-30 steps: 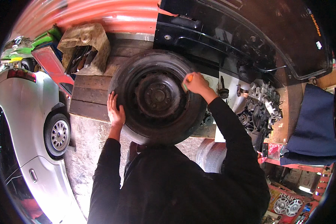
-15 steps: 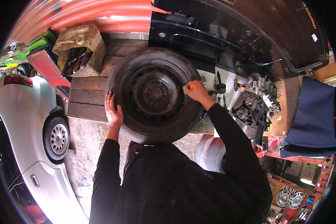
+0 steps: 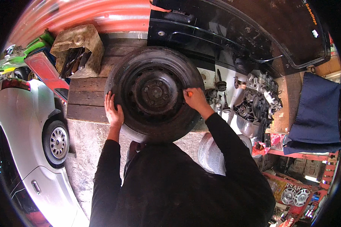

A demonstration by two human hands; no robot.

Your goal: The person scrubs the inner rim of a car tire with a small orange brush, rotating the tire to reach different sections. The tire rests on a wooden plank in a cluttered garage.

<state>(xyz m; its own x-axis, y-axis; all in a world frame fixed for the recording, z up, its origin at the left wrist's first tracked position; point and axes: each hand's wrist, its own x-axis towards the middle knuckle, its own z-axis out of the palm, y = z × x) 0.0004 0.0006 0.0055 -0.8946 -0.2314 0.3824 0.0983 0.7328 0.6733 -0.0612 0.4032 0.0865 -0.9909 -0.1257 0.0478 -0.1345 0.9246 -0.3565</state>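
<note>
Fingers point(image 3: 109, 101) of the left hand point(image 3: 116, 116) slightly spread, thumb apart, laid flat on the left side of the black tire point(image 3: 153, 131); not gripping. Right hand point(image 3: 197, 100) curled, fingers together, clamped on a small orange object point(image 3: 190, 94), mostly hidden so kind unclear; it's over the right side of the wheel, by the outer edge of the dark steel rim point(image 3: 154, 90). Can't tell if the object's tip touches. Tire and rim lie face up, centre of scene, at the near edge of the wooden bench point(image 3: 85, 97), right in front of the person's dark-clothed torso. Far left on the bench: grubby cut-open jug point(image 3: 75, 39) with tools inside. Far right: big black panel point(image 3: 204, 41). Right of the wheel: metal parts, then an engine point(image 3: 254, 108); farther right, dark blue cloth point(image 3: 313, 109) hanging. Near right, lower than the bench: another tire point(image 3: 209, 153), partly behind the right arm. Left side: silver car point(image 3: 24, 100). Near right corner: two silver wheel covers point(image 3: 288, 196).
</note>
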